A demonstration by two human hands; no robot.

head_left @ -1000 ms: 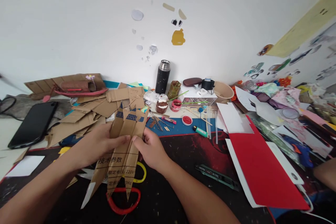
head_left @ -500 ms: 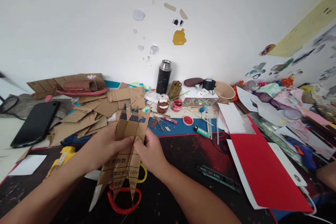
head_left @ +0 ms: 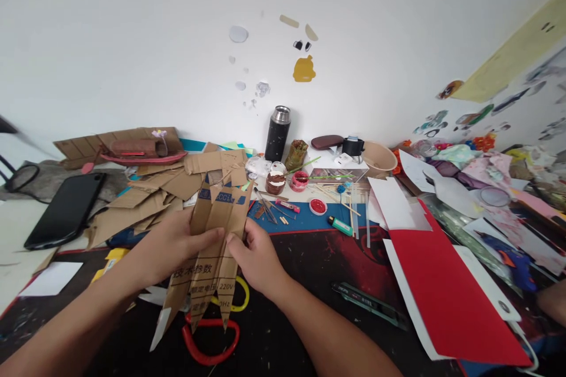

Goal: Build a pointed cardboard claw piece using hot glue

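A folded piece of brown cardboard (head_left: 216, 218) with pointed ends and printed text is held upright over the dark mat. My left hand (head_left: 177, 244) grips its left side, thumb across the front face. On its right edge my right hand (head_left: 254, 253) is closed, thumb pressed near the middle fold. Beneath the lower points lie scissors with red and yellow handles (head_left: 212, 359), their blades partly hidden by the cardboard.
Cardboard scraps (head_left: 141, 200) and a black phone (head_left: 66, 209) lie at the left. A black flask (head_left: 278, 132) and red paint (head_left: 318, 207) are behind. A cutter (head_left: 369, 305) and red sheet (head_left: 455, 294) lie right. A person's hand shows at the right edge.
The view has shifted slightly, so the background sits a little lower and further right. The cardboard's lower points have moved slightly; both hands keep their hold.
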